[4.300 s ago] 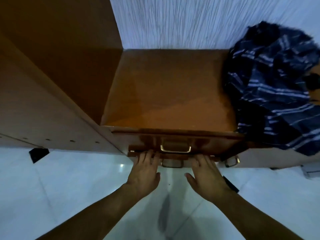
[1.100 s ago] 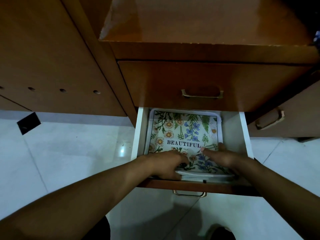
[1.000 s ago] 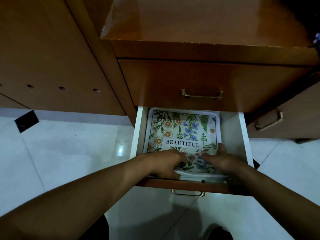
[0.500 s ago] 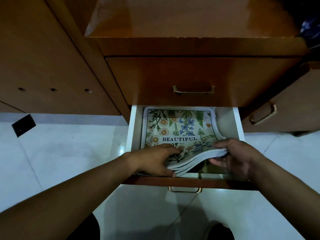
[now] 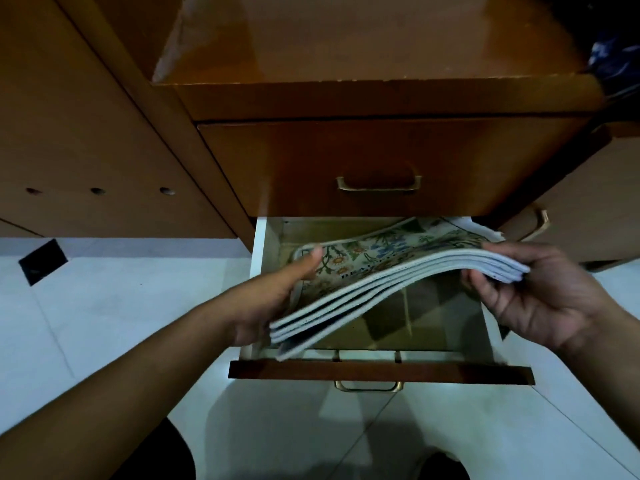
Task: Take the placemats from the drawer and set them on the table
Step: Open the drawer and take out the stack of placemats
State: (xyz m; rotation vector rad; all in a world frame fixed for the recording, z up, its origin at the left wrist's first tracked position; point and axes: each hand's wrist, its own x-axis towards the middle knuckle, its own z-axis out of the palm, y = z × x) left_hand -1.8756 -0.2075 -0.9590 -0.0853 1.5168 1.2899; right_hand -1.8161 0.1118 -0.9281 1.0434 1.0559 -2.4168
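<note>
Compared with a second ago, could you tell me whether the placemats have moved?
Yes. The placemats have come up off the drawer floor, held in the left hand and right hand.

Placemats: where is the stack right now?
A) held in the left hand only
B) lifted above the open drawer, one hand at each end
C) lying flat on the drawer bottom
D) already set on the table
B: the placemats sag between the left hand and the right hand, with the bare bottom of the open drawer visible beneath them.
</note>
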